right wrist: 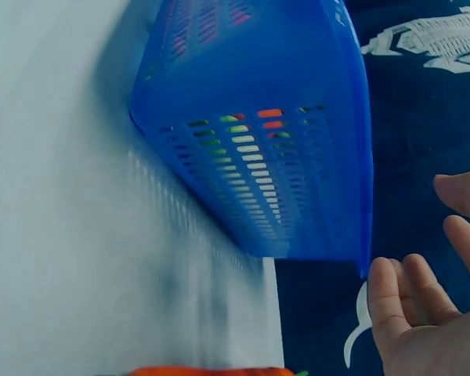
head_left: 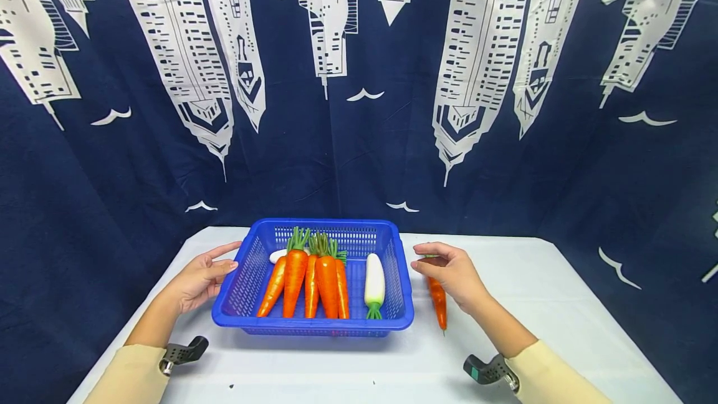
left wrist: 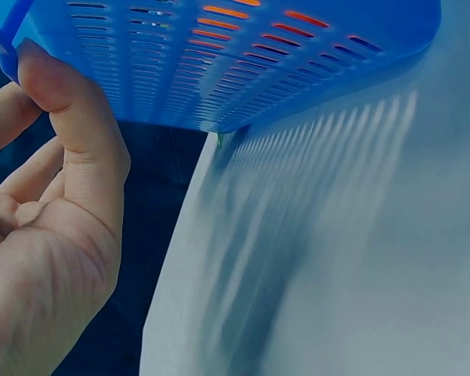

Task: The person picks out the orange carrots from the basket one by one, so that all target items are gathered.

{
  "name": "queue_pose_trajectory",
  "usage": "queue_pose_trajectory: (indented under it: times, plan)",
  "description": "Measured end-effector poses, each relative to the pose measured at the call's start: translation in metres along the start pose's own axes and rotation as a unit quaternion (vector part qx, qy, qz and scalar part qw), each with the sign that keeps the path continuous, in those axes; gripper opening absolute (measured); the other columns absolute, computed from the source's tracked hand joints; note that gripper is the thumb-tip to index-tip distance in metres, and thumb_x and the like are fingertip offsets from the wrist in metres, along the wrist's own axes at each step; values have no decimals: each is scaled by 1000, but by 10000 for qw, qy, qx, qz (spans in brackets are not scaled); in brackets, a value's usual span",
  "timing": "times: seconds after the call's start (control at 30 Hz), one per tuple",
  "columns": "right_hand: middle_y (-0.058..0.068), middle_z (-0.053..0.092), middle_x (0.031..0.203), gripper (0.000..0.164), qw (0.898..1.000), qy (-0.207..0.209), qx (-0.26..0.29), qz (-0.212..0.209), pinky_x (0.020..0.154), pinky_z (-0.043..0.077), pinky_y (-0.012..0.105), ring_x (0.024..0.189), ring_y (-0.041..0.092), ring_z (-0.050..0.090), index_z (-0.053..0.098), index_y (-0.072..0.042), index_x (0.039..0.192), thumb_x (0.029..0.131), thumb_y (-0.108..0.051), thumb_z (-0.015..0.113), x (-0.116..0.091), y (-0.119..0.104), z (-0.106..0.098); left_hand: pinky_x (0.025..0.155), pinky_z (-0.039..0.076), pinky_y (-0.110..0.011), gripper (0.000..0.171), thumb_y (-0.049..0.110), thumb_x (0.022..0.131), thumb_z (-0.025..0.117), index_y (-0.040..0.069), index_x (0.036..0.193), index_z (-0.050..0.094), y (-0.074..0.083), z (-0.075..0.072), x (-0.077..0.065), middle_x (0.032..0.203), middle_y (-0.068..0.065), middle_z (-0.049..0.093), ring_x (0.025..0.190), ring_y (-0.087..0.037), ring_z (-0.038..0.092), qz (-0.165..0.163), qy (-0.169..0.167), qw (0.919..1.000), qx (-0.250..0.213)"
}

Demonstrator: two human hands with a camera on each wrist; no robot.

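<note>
A blue plastic basket (head_left: 314, 324) sits on the white table with several orange carrots (head_left: 295, 276) inside, green stems toward the back. On its right side lies a white radish (head_left: 374, 279), leaves toward the front; another white piece (head_left: 277, 256) shows partly behind the carrots. My left hand (head_left: 196, 282) is at the basket's left rim, fingers loosely bent, thumb (left wrist: 51, 82) at or just beside the edge. Apart from the right rim, my right hand (head_left: 453, 274) has its fingers spread and holds nothing. Beneath it, a loose carrot (head_left: 438, 301) lies on the table, its top partly hidden.
The white table (head_left: 521, 304) extends to both sides and in front of the basket. Right behind it hangs a dark blue curtain (head_left: 336, 161) with white building shapes. Two small dark specks lie near the table's front. A black camera mount (head_left: 187, 351) is on the left wrist.
</note>
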State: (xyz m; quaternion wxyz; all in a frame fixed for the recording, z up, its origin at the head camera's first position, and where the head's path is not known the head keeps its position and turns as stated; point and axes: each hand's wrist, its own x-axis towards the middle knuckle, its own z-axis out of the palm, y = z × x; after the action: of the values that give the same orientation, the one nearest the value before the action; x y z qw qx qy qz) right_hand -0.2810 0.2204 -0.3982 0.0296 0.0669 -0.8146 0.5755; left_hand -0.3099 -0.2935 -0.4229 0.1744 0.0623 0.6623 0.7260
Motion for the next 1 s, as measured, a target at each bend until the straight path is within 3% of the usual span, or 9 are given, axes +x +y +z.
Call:
queue_pose_trajectory:
  times: [0.13,0.53,1.0]
  plan:
    - [20,67,132,43,9999,29,32,-134,93,61,28,111,27,71,70,-5,128,89,-20,81,-2,-7,6,84,64,-34,74,12,106,56,8,164,12,0,-1,0,105,3,71,89,-12,74,-21,25,10000,31]
    - [24,68,129,44,9983,-467,195,-282,94,61,30,109,27,72,69,0,127,88,-16,82,-3,-23,24,84,64,-34,73,12,106,55,9,164,11,-1,-2,1,106,2,72,90,-12,75,-18,-28,10000,-24]
    - [9,73,121,34,9958,-905,155,18,99,59,38,109,24,71,74,-8,119,87,-18,82,4,-36,46,84,64,-34,72,10,106,54,9,164,12,-1,-2,2,105,1,71,89,-12,74,-6,-38,10000,-59]
